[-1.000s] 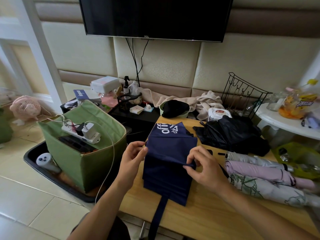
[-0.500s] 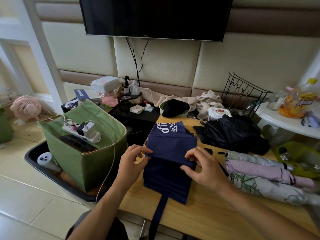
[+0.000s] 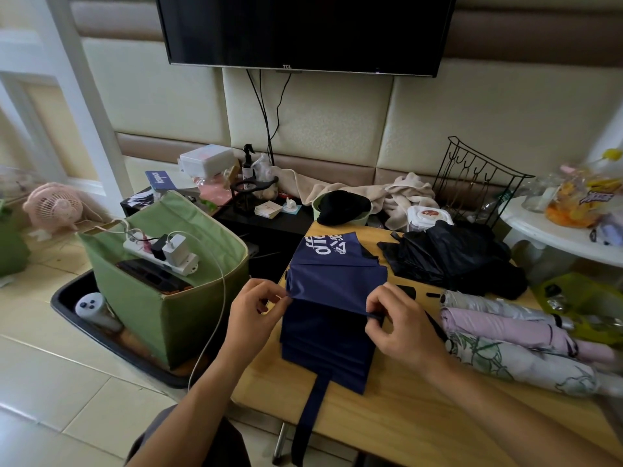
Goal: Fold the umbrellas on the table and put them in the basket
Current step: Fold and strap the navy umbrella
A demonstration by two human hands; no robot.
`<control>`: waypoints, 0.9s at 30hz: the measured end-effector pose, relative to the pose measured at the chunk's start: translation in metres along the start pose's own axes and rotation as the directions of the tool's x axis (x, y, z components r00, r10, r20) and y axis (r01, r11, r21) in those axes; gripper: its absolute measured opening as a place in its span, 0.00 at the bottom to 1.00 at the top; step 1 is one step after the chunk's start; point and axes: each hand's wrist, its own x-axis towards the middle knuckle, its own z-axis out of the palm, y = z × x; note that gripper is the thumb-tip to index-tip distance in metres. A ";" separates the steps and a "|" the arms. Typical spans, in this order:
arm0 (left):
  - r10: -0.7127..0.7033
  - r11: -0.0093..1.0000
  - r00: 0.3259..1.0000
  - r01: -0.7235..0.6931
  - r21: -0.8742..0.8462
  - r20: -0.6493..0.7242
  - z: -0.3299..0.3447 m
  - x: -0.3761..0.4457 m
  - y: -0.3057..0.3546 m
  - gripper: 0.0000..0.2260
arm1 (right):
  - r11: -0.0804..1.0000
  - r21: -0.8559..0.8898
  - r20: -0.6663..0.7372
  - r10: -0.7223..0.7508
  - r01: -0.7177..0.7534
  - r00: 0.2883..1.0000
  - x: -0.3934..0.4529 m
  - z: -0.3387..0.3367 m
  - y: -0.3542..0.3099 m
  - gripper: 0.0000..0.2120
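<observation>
Both at work over a wooden bench [image 3: 421, 429], a person's forearms reach in from the lower edge, wrists bent inward toward each other. At the near left, the left hand [image 3: 254, 311] pinches the left end of a fold line in a navy umbrella [image 3: 332, 305], thumb and fingertips closed on the cloth; the right hand [image 3: 401, 326] pinches the right end of the same fold, its fingers curled over the edge. The umbrella lies flat between the two hands on the bench's left half, its white-lettered panel pointing away from the person and its strap [image 3: 312, 416] hanging over the near edge. Just right of the right hand, three rolled umbrellas lie side by side: a silver one [image 3: 492, 305], a pink one [image 3: 512, 332] and a leaf-print one [image 3: 519, 362], the last nearly touching the wrist. Behind them sits a crumpled black umbrella [image 3: 451, 257], close to the navy one's far right corner. Left of the bench, on the floor, a green fabric basket [image 3: 148, 305] stands in a black tray [image 3: 101, 332], with a power strip [image 3: 158, 254] and chargers lying across its open top. Bare bench shows only in front of the hands, toward the near edge; the left edge of the bench runs just under the left hand.
</observation>
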 end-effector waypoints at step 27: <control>-0.037 0.986 0.999 0.040 -0.163 0.023 0.008 0.003 0.003 0.10 | 0.986 -0.164 -0.065 -0.036 0.025 0.997 0.069 0.072 -0.064 0.06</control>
